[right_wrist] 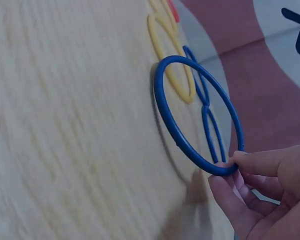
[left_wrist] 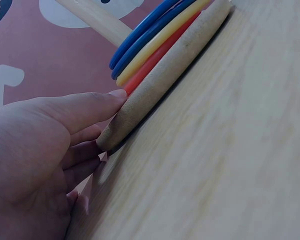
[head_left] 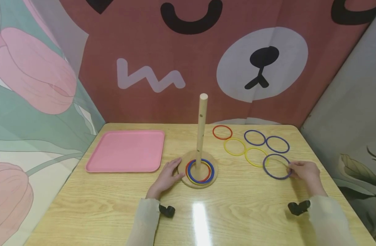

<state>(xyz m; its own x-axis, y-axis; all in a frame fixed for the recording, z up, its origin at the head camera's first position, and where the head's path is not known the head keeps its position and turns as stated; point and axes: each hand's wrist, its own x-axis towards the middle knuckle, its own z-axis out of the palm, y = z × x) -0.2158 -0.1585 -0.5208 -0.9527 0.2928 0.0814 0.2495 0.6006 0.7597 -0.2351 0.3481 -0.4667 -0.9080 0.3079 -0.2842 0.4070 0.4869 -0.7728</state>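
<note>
A wooden ring-toss stand (head_left: 202, 128) has an upright peg on a round base (head_left: 183, 160). Stacked round the peg's foot are several rings (left_wrist: 152, 42), blue and yellow above red. My left hand (head_left: 166, 177) rests at the base's left edge, its thumb on top by the red ring and its extended fingers against the rim. At the right, my right hand (head_left: 305, 172) pinches a blue ring (right_wrist: 172, 125) between thumb and fingers at its near edge. That ring is tilted, with its shadow on the table beneath it.
A red ring (head_left: 222, 126), two yellow rings (head_left: 234, 139) and two blue rings (head_left: 254, 130) lie flat at the back right. An empty pink tray (head_left: 126, 150) lies at the left. The wooden table (head_left: 237, 212) meets a patterned curtain at the back.
</note>
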